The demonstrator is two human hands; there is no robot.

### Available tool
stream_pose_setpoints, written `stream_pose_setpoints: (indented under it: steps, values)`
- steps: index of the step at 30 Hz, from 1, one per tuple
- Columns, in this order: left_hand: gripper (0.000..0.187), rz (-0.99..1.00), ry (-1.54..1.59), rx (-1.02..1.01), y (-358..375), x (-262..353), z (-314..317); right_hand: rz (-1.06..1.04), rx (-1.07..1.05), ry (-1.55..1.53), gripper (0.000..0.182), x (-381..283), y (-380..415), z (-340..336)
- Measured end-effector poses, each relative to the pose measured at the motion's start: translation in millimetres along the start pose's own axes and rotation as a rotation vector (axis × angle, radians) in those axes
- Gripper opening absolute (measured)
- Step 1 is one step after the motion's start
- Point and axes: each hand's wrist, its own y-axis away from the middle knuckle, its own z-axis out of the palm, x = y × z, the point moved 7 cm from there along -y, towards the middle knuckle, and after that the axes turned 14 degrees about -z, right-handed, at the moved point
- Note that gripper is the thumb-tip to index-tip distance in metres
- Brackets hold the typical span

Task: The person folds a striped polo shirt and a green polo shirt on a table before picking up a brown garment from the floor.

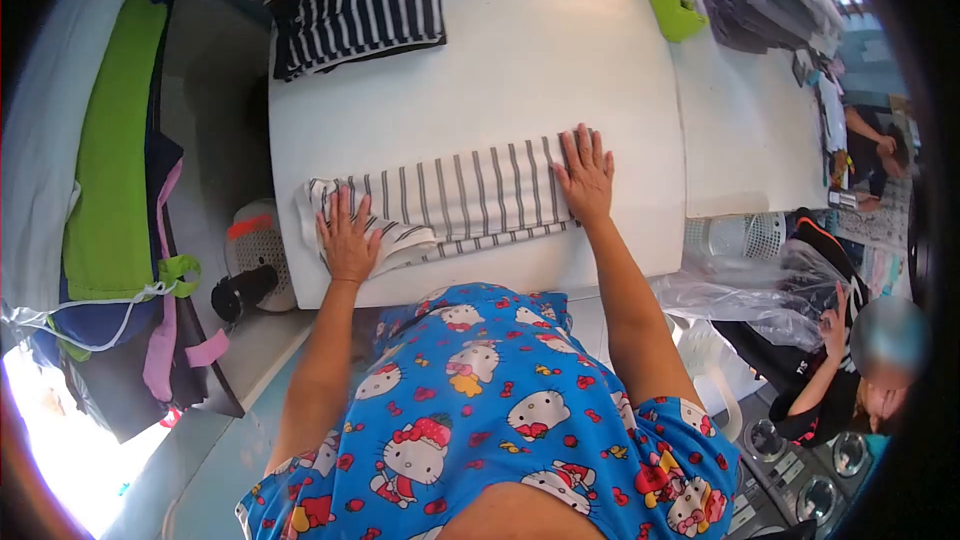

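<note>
Spread flat, left hand and right hand seemingly smooth a striped cloth, kind unclear; next move likely needs squared edges.

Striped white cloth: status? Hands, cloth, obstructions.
Left hand, right hand: palms down at opposite ends of striped white cloth. Cloth folded into long strip, left end uneven. Nothing else on it; dark striped stack lies apart, beyond.

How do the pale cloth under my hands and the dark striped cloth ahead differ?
The pale cloth has thin grey stripes; the dark cloth has broad white ones. Your left hand and right hand rest on the pale cloth; neither touches the dark cloth. Both are striped.
</note>
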Motion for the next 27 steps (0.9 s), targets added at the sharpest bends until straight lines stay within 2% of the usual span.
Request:
stream_pose_setpoints:
  steps: [5,7,10,13,17,21,22,23,24,25,26,27]
  values:
    - [0.066,0.033,-0.029,-0.013,-2,2,3,-0.033,0.017,-0.075,0.052,8,0,5]
    - [0.064,0.02,-0.003,-0.002,-1,4,-2,0.009,0.185,-0.323,0.047,24,7,-1]
    - [0.062,0.038,0.038,0.095,6,28,-24,0.425,0.442,-0.656,0.04,67,40,-17]
    - [0.061,0.085,0.072,0.097,16,56,-24,0.712,0.063,-0.52,0.037,72,63,-23]
    - [0.063,0.163,0.064,0.008,24,86,8,0.693,-0.08,-0.529,0.044,49,66,-8]
    - [0.067,0.142,0.061,-0.046,18,91,23,0.576,-0.102,-0.799,0.038,53,62,36]
    - [0.068,0.155,0.061,-0.049,16,94,21,0.648,-0.024,-1.171,0.035,52,65,37]
    - [0.065,0.161,0.111,-0.059,14,96,17,0.701,-0.043,-1.403,0.034,53,65,45]
    - [0.062,0.167,0.164,-0.057,12,99,11,0.665,-0.039,-1.691,0.033,49,61,43]
    - [0.056,0.149,0.273,-0.027,9,104,4,0.781,-0.077,-1.77,0.032,50,60,23]
    - [0.049,0.141,0.388,0.006,7,112,-2,0.774,-0.02,-1.851,0.031,51,55,3]
    - [0.04,0.117,0.746,-0.222,1,136,-39,0.836,0.035,-1.833,0.033,50,52,-26]
